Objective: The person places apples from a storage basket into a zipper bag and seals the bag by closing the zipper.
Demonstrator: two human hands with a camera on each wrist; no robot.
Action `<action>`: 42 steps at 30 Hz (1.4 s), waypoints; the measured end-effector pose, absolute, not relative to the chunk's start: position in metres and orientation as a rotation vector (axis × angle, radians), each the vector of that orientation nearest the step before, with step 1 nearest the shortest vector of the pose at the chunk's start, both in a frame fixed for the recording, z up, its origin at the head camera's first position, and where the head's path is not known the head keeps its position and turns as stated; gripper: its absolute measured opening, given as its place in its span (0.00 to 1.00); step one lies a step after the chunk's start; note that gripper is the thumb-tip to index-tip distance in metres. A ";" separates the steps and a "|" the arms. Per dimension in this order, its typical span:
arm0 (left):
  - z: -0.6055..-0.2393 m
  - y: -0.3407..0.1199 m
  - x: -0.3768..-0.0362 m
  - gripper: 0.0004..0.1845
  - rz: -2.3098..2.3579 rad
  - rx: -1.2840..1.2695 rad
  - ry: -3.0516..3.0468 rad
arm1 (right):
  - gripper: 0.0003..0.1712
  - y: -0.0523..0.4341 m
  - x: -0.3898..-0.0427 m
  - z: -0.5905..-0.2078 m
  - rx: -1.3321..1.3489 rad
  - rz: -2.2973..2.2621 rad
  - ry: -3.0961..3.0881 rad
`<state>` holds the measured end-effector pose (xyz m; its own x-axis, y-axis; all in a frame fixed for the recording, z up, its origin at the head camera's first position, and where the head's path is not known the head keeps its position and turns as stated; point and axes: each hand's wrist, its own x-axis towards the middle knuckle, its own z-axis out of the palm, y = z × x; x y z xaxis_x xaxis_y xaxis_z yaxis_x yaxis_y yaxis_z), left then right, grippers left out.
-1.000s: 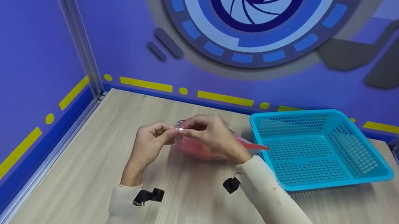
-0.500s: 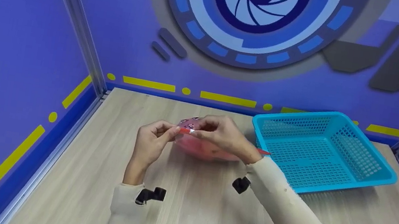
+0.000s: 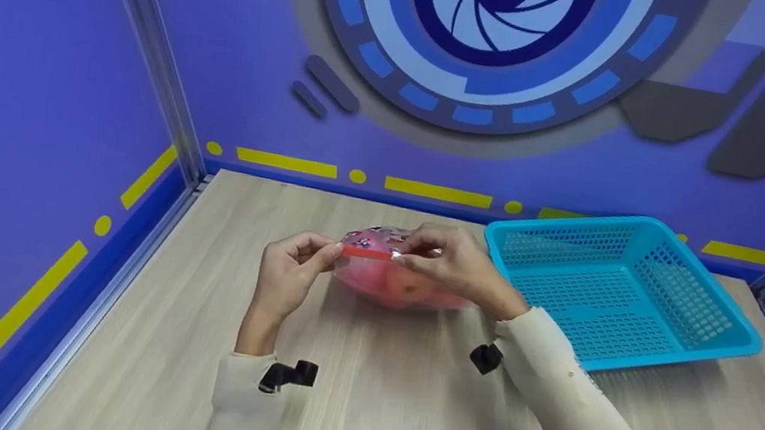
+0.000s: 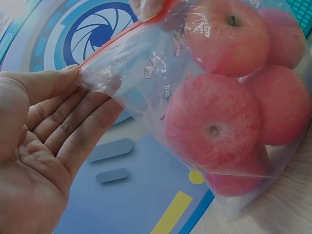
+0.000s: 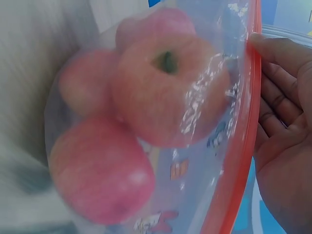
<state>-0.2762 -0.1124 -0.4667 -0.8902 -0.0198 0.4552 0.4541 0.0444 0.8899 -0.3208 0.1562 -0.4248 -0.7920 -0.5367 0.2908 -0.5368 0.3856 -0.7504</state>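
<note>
A clear printed zip bag with several red apples in it rests on the table. Along its top runs a red zip strip. My left hand pinches one end of that strip between thumb and fingers, as the left wrist view also shows. Further along the same strip, my right hand pinches it at a small white piece, apparently a slider. In the right wrist view, the right thumb lies on the red strip while the apples sit below it in the bag.
To the right of the bag stands a turquoise perforated basket, close to the right hand. Under everything is a light wood-grain table. Printed purple and blue panels rise at the back and sides.
The right hand has slid to the right along the strip with the white piece, away from the left hand. More red strip now shows between them. The left hand stays nearly in place.
</note>
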 end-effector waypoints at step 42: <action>-0.493 -0.136 -0.290 0.06 -1.983 -0.221 -1.910 | 0.07 0.261 -0.325 -0.436 0.739 1.062 -2.912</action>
<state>-0.2901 -0.1355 -0.4931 -0.9166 -0.1594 0.3667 0.3724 -0.0067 0.9280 -0.3245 0.2607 -0.4361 -0.8916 -0.4384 0.1134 -0.4085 0.6706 -0.6191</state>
